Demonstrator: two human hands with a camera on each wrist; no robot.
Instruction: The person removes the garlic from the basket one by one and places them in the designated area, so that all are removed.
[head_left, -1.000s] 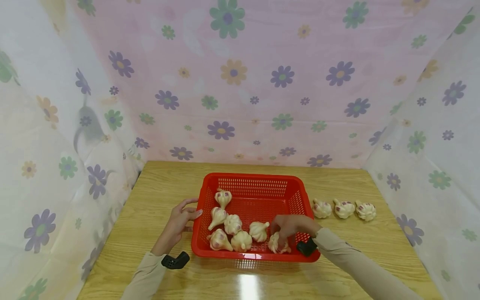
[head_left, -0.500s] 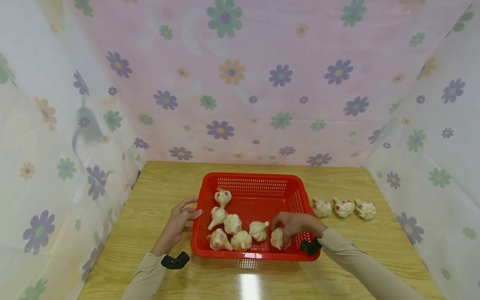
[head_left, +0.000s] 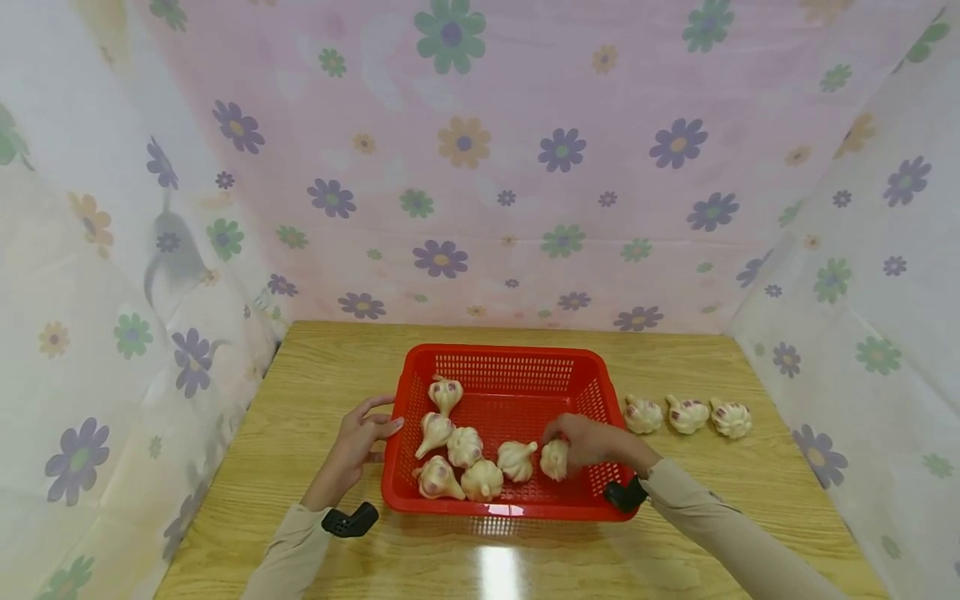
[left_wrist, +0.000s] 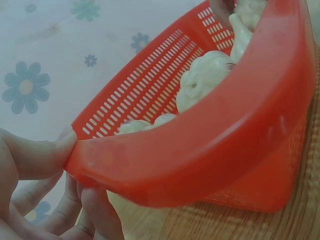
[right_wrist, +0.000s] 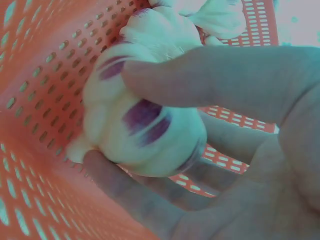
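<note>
A red plastic basket (head_left: 510, 505) with slotted walls stands on the table. My left hand (head_left: 356, 442) grips its left rim, thumb above and fingers below, as the left wrist view shows. Inside the basket, my right hand (head_left: 596, 442) holds a garlic bulb (right_wrist: 145, 115) with purple patches, thumb on one side and fingers curled round the other. Just left of that hand lies another garlic bulb (head_left: 516, 461). Several more, among them a garlic bulb (head_left: 482, 481) by the front wall and a garlic bulb (head_left: 446, 395) at the back left, fill the basket's left part.
On the wooden table (head_left: 322, 367), right of the basket, three garlic bulbs lie in a row, with the middle garlic bulb (head_left: 687, 417) between the others. A flowered cloth (head_left: 510, 167) hangs behind the table and along both sides.
My right hand has shifted slightly back and up inside the basket, the garlic bulb in it turning and moving along. My left hand stays on the rim.
</note>
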